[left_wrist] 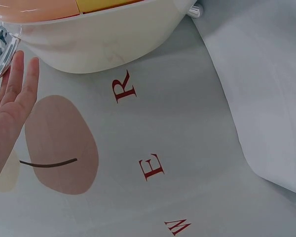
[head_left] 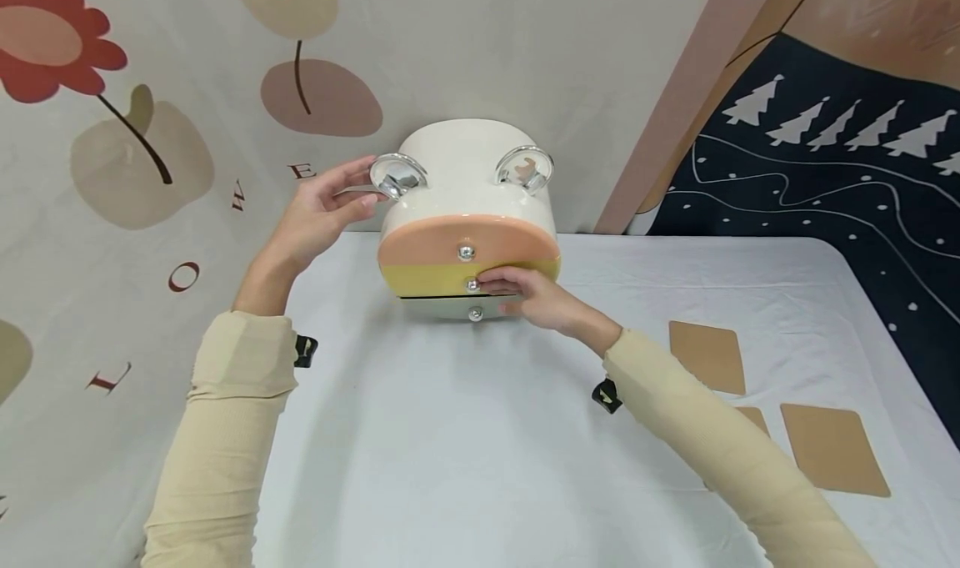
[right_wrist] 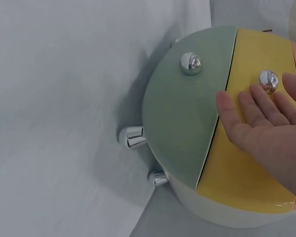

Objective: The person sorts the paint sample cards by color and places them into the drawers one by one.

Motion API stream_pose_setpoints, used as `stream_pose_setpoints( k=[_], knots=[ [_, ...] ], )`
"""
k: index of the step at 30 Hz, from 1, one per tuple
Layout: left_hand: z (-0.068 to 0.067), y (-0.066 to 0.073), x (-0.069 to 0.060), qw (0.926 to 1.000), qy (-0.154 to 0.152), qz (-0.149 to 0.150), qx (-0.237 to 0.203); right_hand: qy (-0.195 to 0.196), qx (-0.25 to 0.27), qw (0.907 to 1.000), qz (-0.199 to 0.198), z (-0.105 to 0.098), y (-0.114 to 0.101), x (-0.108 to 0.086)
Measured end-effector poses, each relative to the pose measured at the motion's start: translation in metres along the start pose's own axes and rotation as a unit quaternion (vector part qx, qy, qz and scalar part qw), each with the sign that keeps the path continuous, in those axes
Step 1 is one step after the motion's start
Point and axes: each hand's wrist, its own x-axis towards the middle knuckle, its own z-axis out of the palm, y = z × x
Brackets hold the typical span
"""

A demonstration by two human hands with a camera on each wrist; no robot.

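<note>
In the head view a rounded white drawer cabinet stands at the table's back, with two shiny silver ear-shaped pieces on top. Its front has an orange drawer, a yellow drawer and a green drawer, each with a round silver knob. My left hand is at the left silver piece, its visible fingers fairly straight against the edge. At the yellow drawer, my right hand has its extended fingertips by the middle knob; contact is hard to tell. A dark line runs between yellow and green.
Brown rectangular cards lie on the white-covered table at the right, one partly hidden by my right sleeve. A printed cloth with flowers and letters hangs behind the cabinet. Dark fabric with white trees is at the far right.
</note>
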Motion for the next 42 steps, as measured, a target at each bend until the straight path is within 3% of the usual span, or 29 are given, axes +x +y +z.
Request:
stream_pose_setpoints(
  k=[7,16,24,35,42],
  knots=[
    [0.0,-0.001,0.0,1.0,-0.003,0.0,-0.004,0.031,0.023,0.9991,0.017,0.004,0.008,0.002],
    [0.0,0.0,0.0,1.0,0.0,-0.003,0.007,-0.017,-0.029,0.9964,0.078,0.02,0.033,0.007],
    [0.001,0.001,0.0,1.0,-0.003,-0.003,0.001,-0.007,-0.04,0.9925,0.116,0.031,0.045,0.014],
    [0.002,0.001,-0.001,0.9999,-0.002,-0.006,0.009,-0.004,-0.032,0.993,0.113,0.033,0.054,0.011],
    [0.002,0.001,-0.001,1.0,-0.001,0.0,-0.001,-0.046,-0.006,0.9954,0.084,0.037,0.054,-0.005]
  ],
)
